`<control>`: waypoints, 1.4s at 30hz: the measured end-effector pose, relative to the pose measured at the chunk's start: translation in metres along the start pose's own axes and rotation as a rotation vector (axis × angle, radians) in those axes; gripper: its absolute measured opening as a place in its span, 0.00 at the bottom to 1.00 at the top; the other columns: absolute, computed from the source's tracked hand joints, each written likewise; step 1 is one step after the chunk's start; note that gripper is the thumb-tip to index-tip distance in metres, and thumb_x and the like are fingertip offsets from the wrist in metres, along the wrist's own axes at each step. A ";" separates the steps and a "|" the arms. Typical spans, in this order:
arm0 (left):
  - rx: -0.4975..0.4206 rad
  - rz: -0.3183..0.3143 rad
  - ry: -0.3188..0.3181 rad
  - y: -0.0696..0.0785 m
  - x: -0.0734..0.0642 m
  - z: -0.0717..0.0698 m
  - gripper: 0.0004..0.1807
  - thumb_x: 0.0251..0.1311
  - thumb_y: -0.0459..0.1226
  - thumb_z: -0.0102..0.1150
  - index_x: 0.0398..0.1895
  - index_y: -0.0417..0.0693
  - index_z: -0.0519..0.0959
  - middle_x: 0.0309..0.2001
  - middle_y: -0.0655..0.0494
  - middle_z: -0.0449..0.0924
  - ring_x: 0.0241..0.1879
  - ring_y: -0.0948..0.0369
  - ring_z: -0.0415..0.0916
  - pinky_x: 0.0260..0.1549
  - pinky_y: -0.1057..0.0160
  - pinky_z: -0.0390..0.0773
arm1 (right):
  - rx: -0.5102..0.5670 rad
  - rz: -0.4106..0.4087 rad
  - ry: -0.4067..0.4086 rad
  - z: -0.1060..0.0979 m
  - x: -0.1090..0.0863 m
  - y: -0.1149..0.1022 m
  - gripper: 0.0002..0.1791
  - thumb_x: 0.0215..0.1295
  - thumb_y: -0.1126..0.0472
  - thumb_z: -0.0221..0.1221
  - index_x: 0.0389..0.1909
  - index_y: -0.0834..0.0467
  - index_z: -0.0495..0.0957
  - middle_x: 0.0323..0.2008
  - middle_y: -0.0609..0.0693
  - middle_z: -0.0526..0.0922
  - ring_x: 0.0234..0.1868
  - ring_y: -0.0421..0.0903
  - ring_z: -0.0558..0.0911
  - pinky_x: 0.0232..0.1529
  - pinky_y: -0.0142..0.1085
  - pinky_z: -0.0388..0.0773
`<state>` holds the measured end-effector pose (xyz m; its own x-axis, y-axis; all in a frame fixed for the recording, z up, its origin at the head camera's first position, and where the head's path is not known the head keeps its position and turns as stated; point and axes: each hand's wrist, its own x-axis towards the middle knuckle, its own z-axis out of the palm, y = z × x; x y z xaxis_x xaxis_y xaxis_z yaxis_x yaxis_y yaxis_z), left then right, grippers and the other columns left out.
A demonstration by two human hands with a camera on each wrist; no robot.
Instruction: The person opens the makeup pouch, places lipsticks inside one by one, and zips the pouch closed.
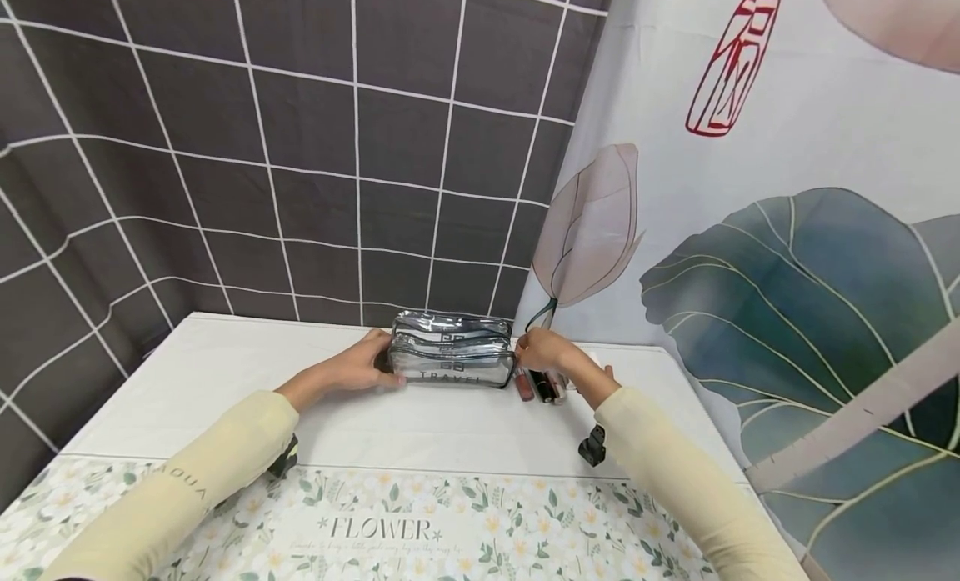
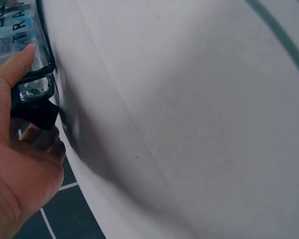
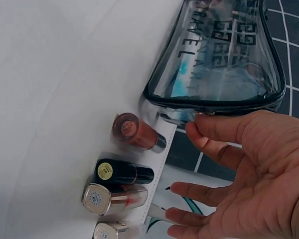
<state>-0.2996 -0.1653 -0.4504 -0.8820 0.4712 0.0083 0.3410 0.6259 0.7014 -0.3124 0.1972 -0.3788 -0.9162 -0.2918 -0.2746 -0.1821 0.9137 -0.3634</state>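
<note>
A clear toiletry bag [image 1: 450, 366] with black piping and the word TRAVEL stands at the back of the white table. My left hand [image 1: 351, 366] grips its left end, the thumb on the front and the other fingers behind; a black tab [image 2: 39, 113] shows between them in the left wrist view. At the bag's right end, the thumb and forefinger of my right hand [image 3: 261, 169] pinch the zipper edge, while the other fingers are spread. Beneath that hand lie a reddish lip gloss [image 3: 134, 132], a black lipstick [image 3: 123, 172] and clear tubes [image 3: 114, 199].
Behind the table [image 1: 247, 356] hangs a dark grid-patterned cloth [image 1: 300, 122]. A white cloth with large leaves [image 1: 810, 298] hangs on the right. A floral mat [image 1: 375, 498] marked FLOWER covers the near side.
</note>
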 end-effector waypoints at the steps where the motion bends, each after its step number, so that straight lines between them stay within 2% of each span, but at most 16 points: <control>1: 0.003 -0.005 0.000 0.000 0.000 0.000 0.51 0.63 0.46 0.77 0.85 0.33 0.66 0.78 0.31 0.67 0.83 0.31 0.62 0.85 0.25 0.53 | 0.006 0.006 0.000 0.000 0.000 0.001 0.12 0.81 0.58 0.60 0.48 0.62 0.87 0.55 0.60 0.88 0.48 0.52 0.81 0.58 0.50 0.82; 5: -0.003 -0.020 0.004 0.000 -0.002 -0.004 0.60 0.61 0.49 0.81 0.88 0.32 0.59 0.81 0.28 0.64 0.84 0.29 0.60 0.85 0.26 0.55 | 0.031 0.016 -0.006 0.001 -0.001 0.003 0.13 0.78 0.59 0.64 0.52 0.65 0.85 0.64 0.64 0.86 0.52 0.53 0.82 0.62 0.50 0.82; 9: -0.035 -0.053 -0.002 0.003 -0.004 -0.011 0.71 0.58 0.57 0.84 0.91 0.32 0.50 0.84 0.26 0.58 0.85 0.27 0.58 0.84 0.26 0.59 | 0.050 0.021 -0.022 -0.001 -0.001 0.002 0.09 0.77 0.60 0.63 0.48 0.63 0.83 0.60 0.63 0.85 0.49 0.52 0.80 0.56 0.46 0.79; 10: -0.040 -0.059 -0.001 0.004 -0.004 -0.013 0.72 0.58 0.59 0.83 0.91 0.32 0.48 0.85 0.26 0.55 0.86 0.27 0.56 0.84 0.26 0.59 | 0.051 0.023 -0.025 -0.001 -0.002 0.002 0.08 0.78 0.61 0.63 0.48 0.62 0.83 0.62 0.63 0.85 0.49 0.52 0.80 0.56 0.45 0.79; 12: -0.059 -0.063 0.009 0.004 -0.004 -0.016 0.73 0.60 0.63 0.80 0.93 0.34 0.45 0.87 0.27 0.53 0.87 0.28 0.55 0.84 0.26 0.57 | 0.046 0.023 -0.027 -0.002 -0.003 0.002 0.06 0.78 0.60 0.63 0.45 0.60 0.82 0.57 0.60 0.84 0.46 0.51 0.79 0.51 0.43 0.76; 16: -0.098 -0.016 0.075 0.006 -0.003 -0.021 0.68 0.67 0.65 0.72 0.94 0.40 0.46 0.87 0.31 0.55 0.87 0.31 0.55 0.85 0.24 0.53 | 0.050 0.027 -0.026 -0.005 -0.006 0.004 0.07 0.79 0.60 0.62 0.46 0.61 0.81 0.49 0.57 0.83 0.41 0.48 0.76 0.44 0.41 0.75; 18: -0.121 0.018 0.113 0.008 -0.002 -0.024 0.64 0.69 0.64 0.71 0.94 0.42 0.49 0.86 0.33 0.57 0.87 0.33 0.56 0.84 0.23 0.54 | 0.054 0.031 -0.020 -0.006 -0.007 0.005 0.07 0.79 0.60 0.62 0.46 0.61 0.81 0.44 0.55 0.82 0.38 0.47 0.75 0.42 0.41 0.74; 20: -0.118 0.050 0.150 0.011 -0.001 -0.025 0.60 0.70 0.63 0.70 0.93 0.45 0.53 0.85 0.36 0.59 0.86 0.34 0.58 0.84 0.23 0.56 | 0.040 0.032 -0.011 -0.009 -0.009 0.007 0.07 0.79 0.59 0.62 0.46 0.60 0.82 0.43 0.54 0.82 0.38 0.47 0.76 0.44 0.42 0.77; 25: -0.084 0.129 0.226 0.022 0.001 -0.028 0.47 0.70 0.54 0.73 0.87 0.45 0.69 0.83 0.42 0.64 0.85 0.37 0.59 0.83 0.24 0.58 | -0.032 0.020 0.013 -0.016 -0.014 0.011 0.11 0.80 0.56 0.62 0.48 0.60 0.85 0.52 0.57 0.88 0.49 0.53 0.84 0.59 0.53 0.84; 29: -0.032 0.165 0.269 0.035 0.003 -0.028 0.39 0.68 0.49 0.77 0.78 0.45 0.79 0.77 0.44 0.70 0.81 0.40 0.62 0.81 0.23 0.61 | -0.065 0.014 0.036 -0.021 -0.015 0.015 0.14 0.80 0.52 0.63 0.48 0.60 0.87 0.53 0.58 0.91 0.56 0.57 0.87 0.71 0.62 0.80; 33: 0.020 0.197 0.284 0.045 0.005 -0.028 0.31 0.69 0.47 0.76 0.71 0.44 0.85 0.72 0.44 0.75 0.73 0.42 0.66 0.76 0.26 0.68 | -0.087 0.017 0.052 -0.025 -0.018 0.020 0.15 0.80 0.51 0.64 0.43 0.60 0.86 0.50 0.57 0.90 0.53 0.56 0.86 0.74 0.66 0.76; 38: 0.074 0.221 0.276 0.047 0.006 -0.026 0.25 0.72 0.45 0.74 0.66 0.41 0.87 0.69 0.43 0.78 0.69 0.43 0.67 0.72 0.29 0.73 | -0.098 0.027 0.061 -0.028 -0.020 0.026 0.15 0.79 0.51 0.64 0.42 0.60 0.84 0.44 0.56 0.88 0.48 0.55 0.84 0.75 0.69 0.73; 42: 0.093 0.205 0.259 0.047 0.004 -0.026 0.24 0.72 0.43 0.73 0.67 0.41 0.87 0.68 0.44 0.79 0.70 0.43 0.68 0.73 0.29 0.73 | -0.101 0.023 0.078 -0.031 -0.020 0.032 0.17 0.79 0.52 0.63 0.46 0.64 0.88 0.49 0.60 0.91 0.56 0.63 0.87 0.79 0.77 0.64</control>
<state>-0.2958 -0.1502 -0.3986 -0.8411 0.4274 0.3315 0.5377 0.5940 0.5984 -0.3110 0.2413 -0.3570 -0.9447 -0.2515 -0.2107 -0.1924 0.9449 -0.2650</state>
